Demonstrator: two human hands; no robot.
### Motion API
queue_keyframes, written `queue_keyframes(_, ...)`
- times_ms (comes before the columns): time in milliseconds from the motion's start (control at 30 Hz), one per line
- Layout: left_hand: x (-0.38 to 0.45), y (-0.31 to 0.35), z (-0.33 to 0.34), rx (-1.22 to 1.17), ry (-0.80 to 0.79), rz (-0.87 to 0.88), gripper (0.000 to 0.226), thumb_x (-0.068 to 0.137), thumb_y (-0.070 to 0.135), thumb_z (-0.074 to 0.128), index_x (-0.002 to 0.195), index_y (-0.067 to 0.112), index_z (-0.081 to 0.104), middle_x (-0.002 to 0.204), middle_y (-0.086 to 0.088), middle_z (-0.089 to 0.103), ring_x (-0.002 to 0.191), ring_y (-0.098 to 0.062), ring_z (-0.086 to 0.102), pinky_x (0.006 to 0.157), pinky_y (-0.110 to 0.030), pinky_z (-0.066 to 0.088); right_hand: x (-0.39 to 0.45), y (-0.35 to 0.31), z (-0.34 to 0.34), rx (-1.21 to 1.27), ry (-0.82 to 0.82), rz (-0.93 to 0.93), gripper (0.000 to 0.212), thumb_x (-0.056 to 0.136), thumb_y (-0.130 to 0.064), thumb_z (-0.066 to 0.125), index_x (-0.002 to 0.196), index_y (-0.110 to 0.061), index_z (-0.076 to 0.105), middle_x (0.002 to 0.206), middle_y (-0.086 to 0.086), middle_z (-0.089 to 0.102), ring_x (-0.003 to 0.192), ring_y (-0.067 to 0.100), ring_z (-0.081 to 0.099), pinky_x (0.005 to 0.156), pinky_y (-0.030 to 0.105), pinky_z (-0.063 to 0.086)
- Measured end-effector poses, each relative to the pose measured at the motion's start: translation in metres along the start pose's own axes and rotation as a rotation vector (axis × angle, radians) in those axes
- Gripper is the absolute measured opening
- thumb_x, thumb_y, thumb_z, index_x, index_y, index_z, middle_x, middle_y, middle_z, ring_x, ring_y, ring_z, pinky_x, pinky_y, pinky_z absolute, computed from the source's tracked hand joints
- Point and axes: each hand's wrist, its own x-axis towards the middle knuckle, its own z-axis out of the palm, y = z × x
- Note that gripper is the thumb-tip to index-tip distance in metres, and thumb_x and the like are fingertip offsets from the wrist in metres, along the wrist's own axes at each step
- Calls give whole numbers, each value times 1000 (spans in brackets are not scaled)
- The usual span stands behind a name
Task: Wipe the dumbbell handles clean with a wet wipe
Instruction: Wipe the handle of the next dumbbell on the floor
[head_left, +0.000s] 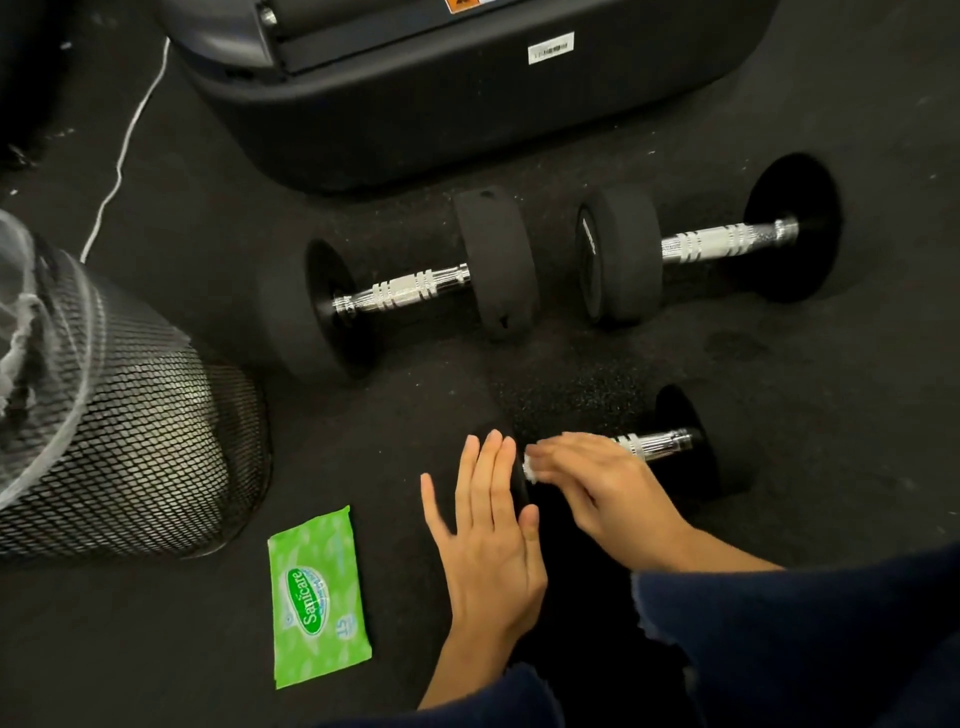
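Observation:
Three black dumbbells with chrome handles lie on the dark floor. The nearest dumbbell (654, 446) is at lower centre. My left hand (491, 540) lies flat with straight fingers against its near black weight. My right hand (597, 480) is curled over the left part of its handle, holding a white wet wipe (531, 466) against the metal. Only a small edge of the wipe shows. The right part of the handle is bare. The other dumbbells, one at centre (410, 291) and one at right (727, 241), lie farther back, untouched.
A green pack of wet wipes (317, 597) lies on the floor left of my hands. A black mesh waste bin (135, 431) with a clear liner stands at the left. A large black machine base (467, 93) sits behind the dumbbells, and a white cable (122, 156) runs along the floor.

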Motion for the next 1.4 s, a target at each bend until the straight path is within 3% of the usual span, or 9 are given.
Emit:
queue_keyframes(167,4,0,-4,-23,-17,-3,53,101,34,23,150,17,31,158,4,30,148,-15,22,117,-57,11,-18,4,0,-16,-6,-118,31,93,-14,53,118,-8,71,127,2,67,126,10,56,110,29,40)
queue_keyframes(333,20,0,-15,-121,-63,-34,52,100,35,25,152,26,28,158,14,26,148,-7,15,119,-50,2,19,5,1,-50,17,-56,29,87,-15,51,104,-12,74,107,0,74,104,14,68,92,39,53)
queue_keyframes(533,44,0,-22,-227,-87,-91,51,100,39,22,150,32,30,155,21,28,146,1,14,120,-46,-9,-3,19,1,-96,18,-243,30,93,-9,59,120,-7,69,132,4,63,130,15,54,106,37,45)
queue_keyframes(667,51,-3,-22,-238,-100,-108,51,101,44,18,149,36,31,153,22,30,145,4,14,120,-45,-11,18,19,5,-89,49,-157,32,91,-12,54,118,-7,70,126,6,67,123,16,59,103,39,47)
queue_keyframes(800,52,-4,-23,-197,-99,-86,51,101,44,17,149,35,30,153,21,31,145,4,15,119,-44,-14,2,23,-1,-91,40,-240,30,91,-9,58,118,-5,70,129,6,65,126,15,57,104,37,47)
queue_keyframes(933,52,1,-22,-163,-83,-93,53,100,41,16,150,28,30,154,17,31,145,3,15,119,-44,-16,26,18,-1,-89,94,-141,29,90,-12,53,110,-5,73,115,6,72,114,18,65,96,39,51)
queue_keyframes(1100,54,0,-23,-152,-76,-87,53,101,40,17,150,27,32,153,15,33,145,1,18,119,-44,-16,7,22,-7,-74,17,-219,29,92,-11,57,117,-6,71,126,7,67,122,16,60,103,37,48)
queue_keyframes(1233,56,1,-22,-171,-82,-103,54,100,42,14,149,27,32,153,15,33,145,1,18,119,-42,-17,30,27,-10,-103,37,-138,29,92,-13,51,109,-8,74,119,5,71,116,17,64,99,41,49)
queue_keyframes(1400,60,0,-23,-176,-87,-108,55,99,44,13,148,29,33,151,17,34,144,3,19,118,-44,-17,12,26,-5,-43,2,-248,27,91,-10,59,113,-6,73,126,7,67,122,16,60,106,35,45)
